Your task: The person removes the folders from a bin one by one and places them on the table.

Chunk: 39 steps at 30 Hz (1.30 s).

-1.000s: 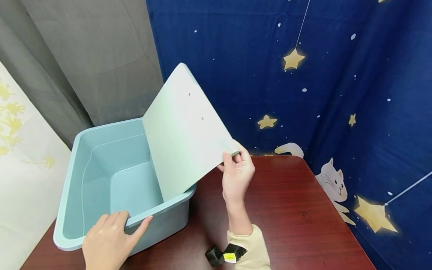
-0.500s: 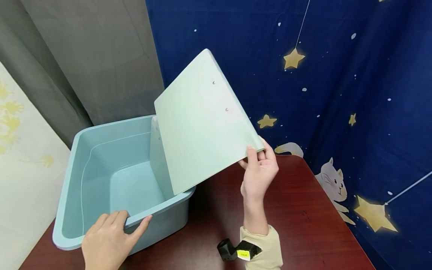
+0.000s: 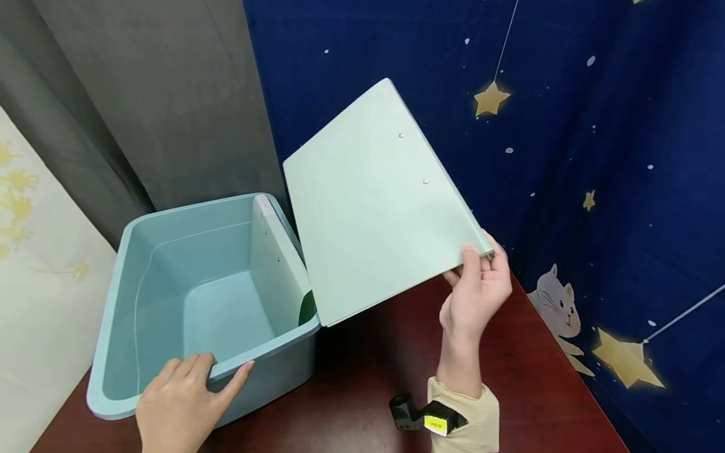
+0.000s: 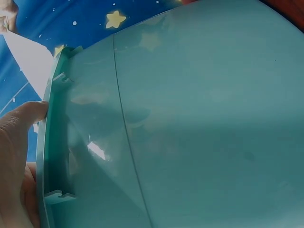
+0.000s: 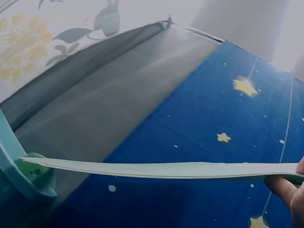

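A pale green file folder (image 3: 374, 207) with two small rivets hangs tilted to the right of the bin. My right hand (image 3: 478, 289) pinches it at the spine's lower corner, thumb on the near face, fingers behind. In the right wrist view the folder (image 5: 156, 170) shows edge-on as a thin strip. Its lower left corner lies right at the bin's rim in the head view. My left hand (image 3: 181, 399) grips the near rim of the light blue plastic bin (image 3: 277, 343), fingers inside and thumb outside. A second pale green folder (image 3: 275, 267) stands against the bin's right wall.
Beside the second folder, a dark green piece (image 3: 308, 308) shows inside the bin. The bin stands on a reddish-brown table (image 3: 544, 390). Behind hang a grey curtain (image 3: 170, 113) and a blue star-patterned curtain (image 3: 566, 157). A black camera (image 3: 427, 416) sits on the right wrist.
My right hand has moved right, drawing the folder up and out over the bin's right side. The second folder has come into view inside. The left hand has stayed on the rim.
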Each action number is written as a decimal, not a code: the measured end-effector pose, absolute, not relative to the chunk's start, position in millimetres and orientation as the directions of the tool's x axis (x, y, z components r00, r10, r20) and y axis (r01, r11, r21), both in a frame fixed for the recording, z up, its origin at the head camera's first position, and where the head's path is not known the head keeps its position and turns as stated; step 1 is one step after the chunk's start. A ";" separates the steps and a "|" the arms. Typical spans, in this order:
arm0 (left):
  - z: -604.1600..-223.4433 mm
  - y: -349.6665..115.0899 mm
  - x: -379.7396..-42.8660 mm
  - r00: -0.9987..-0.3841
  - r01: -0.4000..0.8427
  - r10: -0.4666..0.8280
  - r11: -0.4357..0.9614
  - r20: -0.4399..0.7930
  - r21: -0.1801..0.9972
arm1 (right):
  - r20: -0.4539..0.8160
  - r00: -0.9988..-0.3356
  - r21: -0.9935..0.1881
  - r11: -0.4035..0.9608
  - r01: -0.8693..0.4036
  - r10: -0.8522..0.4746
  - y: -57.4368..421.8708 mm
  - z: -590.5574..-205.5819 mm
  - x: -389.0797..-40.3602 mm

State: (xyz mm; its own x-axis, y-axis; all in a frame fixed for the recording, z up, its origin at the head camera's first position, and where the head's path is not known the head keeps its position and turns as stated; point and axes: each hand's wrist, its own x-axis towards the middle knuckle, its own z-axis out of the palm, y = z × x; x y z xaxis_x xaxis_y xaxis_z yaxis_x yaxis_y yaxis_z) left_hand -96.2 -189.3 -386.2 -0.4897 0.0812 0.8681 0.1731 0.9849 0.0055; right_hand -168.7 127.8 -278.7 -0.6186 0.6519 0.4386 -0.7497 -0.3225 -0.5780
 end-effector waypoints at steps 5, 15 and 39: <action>-383.4 -188.3 -93.4 -0.548 0.138 0.083 0.990 0.832 -0.008 | 0.435 -0.593 -0.554 -0.318 -0.769 0.678 139.9 -281.7 -170.2; -383.5 -188.7 -91.6 -0.577 0.123 0.055 0.992 0.815 0.020 | 0.447 -0.585 -0.621 -0.236 -0.748 0.676 146.2 -301.6 -180.1; -384.0 -188.7 -93.3 -0.518 0.150 0.080 0.989 0.852 -0.001 | 0.339 -0.663 -0.772 -0.205 -0.601 0.668 140.5 -349.8 -192.9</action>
